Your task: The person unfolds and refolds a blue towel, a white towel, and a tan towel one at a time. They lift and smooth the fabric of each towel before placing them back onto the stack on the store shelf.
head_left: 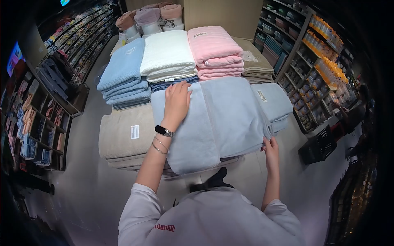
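A pale blue-grey towel, partly folded, lies across the front of the display, on top of other towels. My left hand rests on its upper left part, fingers stretched out and pointing to the far edge. At the towel's right edge, my right hand pinches the layered border between thumb and fingers. Beside the towel on the left is a beige folded stack with a white label. A light blue folded towel with a small tag sits to the right, partly covered.
Blue, white and pink towel stacks stand behind, with a brown stack at right. Rolled towels are farther back. Shelves line the right. A person is near a black basket.
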A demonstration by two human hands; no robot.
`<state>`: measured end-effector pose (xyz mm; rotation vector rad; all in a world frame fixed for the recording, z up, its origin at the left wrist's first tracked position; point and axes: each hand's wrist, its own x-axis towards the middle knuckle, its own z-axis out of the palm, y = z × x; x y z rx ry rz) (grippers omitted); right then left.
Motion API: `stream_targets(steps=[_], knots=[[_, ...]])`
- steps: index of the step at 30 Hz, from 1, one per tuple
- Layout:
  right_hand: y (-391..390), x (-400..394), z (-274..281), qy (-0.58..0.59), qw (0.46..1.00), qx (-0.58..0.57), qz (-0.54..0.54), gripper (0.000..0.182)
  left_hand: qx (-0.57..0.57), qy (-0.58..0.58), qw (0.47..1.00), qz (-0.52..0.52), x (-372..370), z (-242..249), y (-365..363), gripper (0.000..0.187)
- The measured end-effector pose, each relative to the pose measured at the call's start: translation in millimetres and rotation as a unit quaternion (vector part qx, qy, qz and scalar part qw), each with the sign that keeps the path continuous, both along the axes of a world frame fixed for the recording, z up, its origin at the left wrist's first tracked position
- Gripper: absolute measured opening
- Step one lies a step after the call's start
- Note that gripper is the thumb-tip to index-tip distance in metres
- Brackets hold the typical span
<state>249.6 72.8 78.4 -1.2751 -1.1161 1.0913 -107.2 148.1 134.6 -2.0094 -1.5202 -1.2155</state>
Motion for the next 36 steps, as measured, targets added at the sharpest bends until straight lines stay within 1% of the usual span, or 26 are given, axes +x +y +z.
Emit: stream_targets(steps=[2,4,5,6,8,11,14,15,17,19,20,21,22,23,25,28,30,32,34,35,36], knots=[[-2,6,-4,-0.018,1.0,-0.009,0.006,0.011,-0.066,0.011,0.996,0.066,-19,-13,31,0.024],[-4,16,-6,-0.028,0.999,-0.015,0.011,0.011,-0.182,0.057,0.979,0.074,-34,-23,45,0.03],[-6,20,-6,-0.03,0.999,-0.018,0.016,0.011,-0.21,0.085,0.971,0.074,-39,-27,49,0.031],[-7,25,-6,-0.031,0.999,-0.021,0.022,0.012,-0.172,0.058,0.982,0.046,-44,-34,53,0.028],[-8,33,-10,-0.028,0.999,-0.041,0.015,0.012,-0.091,0.053,0.992,0.074,-48,-27,55,0.025],[-3,39,-19,-0.027,0.997,-0.064,0.019,0.012,-0.078,0.074,0.985,0.132,-48,-17,63,0.023],[5,39,-27,-0.034,0.998,-0.057,0.023,0.012,-0.122,0.125,0.969,0.178,-30,-20,65,0.023],[8,39,-28,-0.038,0.998,-0.055,0.02,0.012,-0.098,0.101,0.976,0.166,-21,-20,61,0.025],[14,35,-25,-0.033,0.998,-0.05,0.009,0.012,-0.048,0.053,0.987,0.143,2,-6,38,0.031],[15,32,-20,-0.013,0.999,-0.048,-0.008,0.012,-0.093,0.074,0.988,0.102,18,-2,16,0.039],[16,35,-27,0.012,0.998,-0.055,-0.011,0.014,-0.117,0.083,0.986,0.079,23,-4,10,0.044],[16,39,-39,0.036,0.997,-0.063,-0.014,0.018,-0.139,0.099,0.981,0.096,14,-25,19,0.049],[15,43,-45,0.059,0.996,-0.071,-0.017,0.023,-0.158,0.086,0.978,0.104,0,-47,28,0.049],[14,42,-43,0.107,0.992,-0.066,-0.01,0.025,-0.176,0.072,0.975,0.112,-15,-66,40,0.05],[16,31,-34,0.204,0.977,-0.055,0.006,0.031,-0.23,0.028,0.963,0.136,-31,-75,51,0.05],[31,11,-21,0.341,0.939,-0.024,0.021,0.044,-0.213,0.041,0.967,0.131,-28,-79,55,0.051],[48,-5,5,0.39,0.919,-0.014,0.051,0.046,-0.189,0.079,0.967,0.153,-24,-88,56,0.052],[53,-38,46,0.381,0.917,0.019,0.115,0.04,-0.177,0.104,0.962,0.177,-20,-90,55,0.052],[45,-82,80,0.265,0.929,0.042,0.256,0.033,-0.17,0.103,0.964,0.175,-20,-94,56,0.052],[41,-104,81,0.132,0.925,0.145,0.327,0.03,-0.164,0.106,0.965,0.177,-19,-95,56,0.052],[36,-128,80,-0.003,0.889,0.245,0.388,0.026,-0.158,0.108,0.965,0.181,-22,-98,56,0.051]])
